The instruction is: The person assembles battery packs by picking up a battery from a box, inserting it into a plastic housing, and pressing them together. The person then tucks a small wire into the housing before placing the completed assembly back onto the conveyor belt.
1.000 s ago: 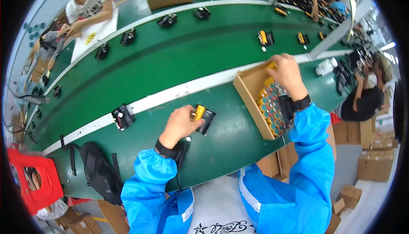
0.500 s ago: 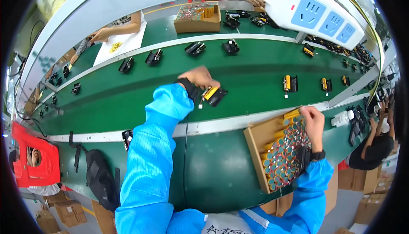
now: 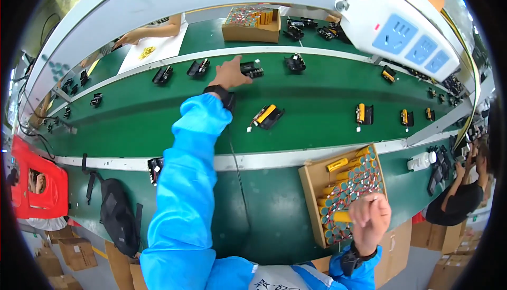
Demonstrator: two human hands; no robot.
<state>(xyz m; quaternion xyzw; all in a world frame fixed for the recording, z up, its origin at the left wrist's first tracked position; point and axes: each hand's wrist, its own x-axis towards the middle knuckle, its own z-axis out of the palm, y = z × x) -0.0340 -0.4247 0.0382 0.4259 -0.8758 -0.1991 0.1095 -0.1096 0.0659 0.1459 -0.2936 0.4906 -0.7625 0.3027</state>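
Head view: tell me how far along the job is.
Done: a holder on the belt already carries a yellow cell. In hand: the left hand reaches an empty holder; the right hand picks at a cell in the box. Left: several empty holders upstream.

Bright blue sleeve (image 3: pixel 185 184), green belt (image 3: pixel 317 87) with white strips, yellow cells (image 3: pixel 340 216) in a tan box (image 3: pixel 310 184), red stool (image 3: pixel 50 184).
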